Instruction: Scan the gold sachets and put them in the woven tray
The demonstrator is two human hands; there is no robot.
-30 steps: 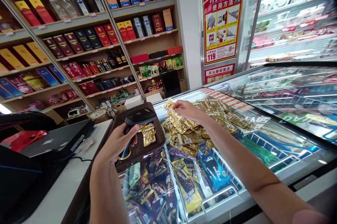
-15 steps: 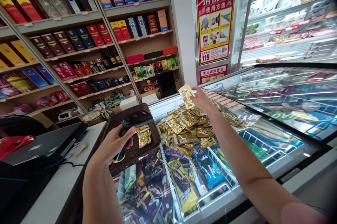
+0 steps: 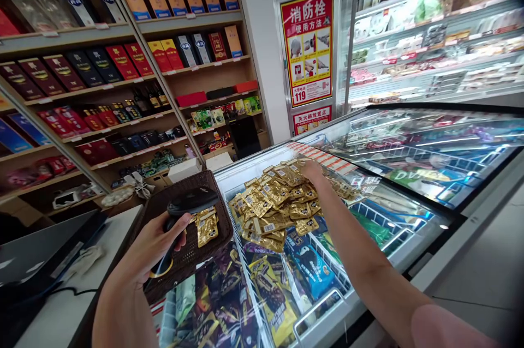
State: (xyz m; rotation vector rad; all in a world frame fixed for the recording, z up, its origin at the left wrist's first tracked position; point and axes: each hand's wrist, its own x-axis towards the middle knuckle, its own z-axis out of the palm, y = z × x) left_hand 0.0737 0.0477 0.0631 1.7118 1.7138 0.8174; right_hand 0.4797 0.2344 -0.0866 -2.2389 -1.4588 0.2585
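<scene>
Plainly, both hands are out over the freezer (image 3: 254, 163), one on each side of the gold packets (image 3: 262, 201). Those lie heaped on the glass top, overlapping at all angles; one on the near side shows a barcode face up.

Left hand (image 3: 153, 244): my fingers are wrapped around the handle of a black scanner (image 3: 192, 201), its head tipped over the brown basket (image 3: 223, 209) and pointing right. A few loose packets (image 3: 207, 228) lie inside the basket, toward its right wall, just below the scanner head. Basket sits left of the heap — near it, a narrow strip of glass between.

Right hand (image 3: 313, 172): down at the far right part of the heap. Fingertips blurred and hidden — I cannot tell whether they grip a packet or are loose.

Under the glass, near side: a blue wrapper (image 3: 309, 261) and a yellow wrapper (image 3: 273, 296), with wire dividers between the stock. On the left, a pale worktop (image 3: 108, 261) carries a dark laptop (image 3: 36, 250). Far side: shelves of boxed goods, and a red-and-yellow poster (image 3: 308, 48) on the wall.
</scene>
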